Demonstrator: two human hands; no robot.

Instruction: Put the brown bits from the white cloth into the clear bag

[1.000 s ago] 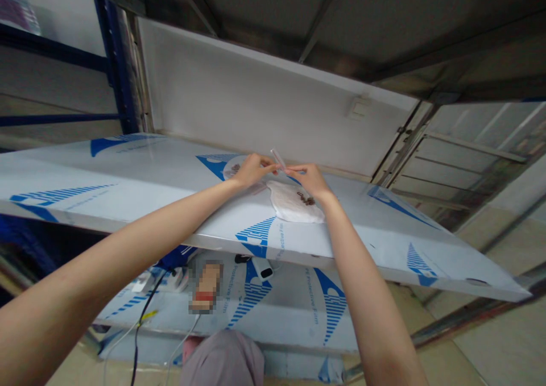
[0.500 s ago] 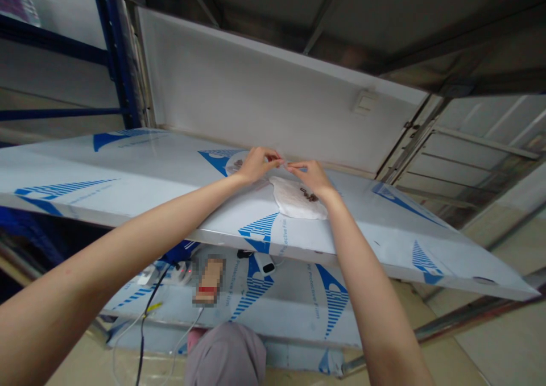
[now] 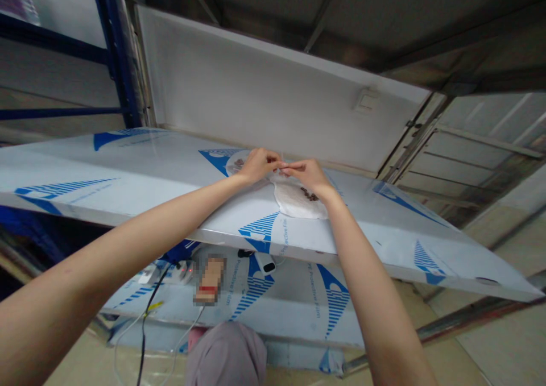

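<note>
Near the back of the film-covered metal shelf [image 3: 145,173], my left hand [image 3: 261,165] and my right hand [image 3: 310,175] meet fingertip to fingertip. Both are closed in a pinch; whatever lies between the fingers is too small to make out. A white cloth [image 3: 294,205] is spread below and in front of my right hand, with several small dark brown pieces [image 3: 307,194] on it. Left of my left hand, a round clear dish or bag [image 3: 231,164] holds some brown bits [image 3: 239,162]. Part of it is hidden behind my left hand.
A white wall panel [image 3: 264,84] rises behind the shelf, and a dark upper shelf [image 3: 384,28] hangs overhead. On the lower shelf are a blurred-out brown thing [image 3: 210,281], a white device [image 3: 266,264], a power strip [image 3: 181,272] and a black cable [image 3: 145,329].
My right hand has shifted slightly left, and its fingertips now meet those of my left hand. The left hand has barely moved. The cloth and brown pieces lie where they were.
</note>
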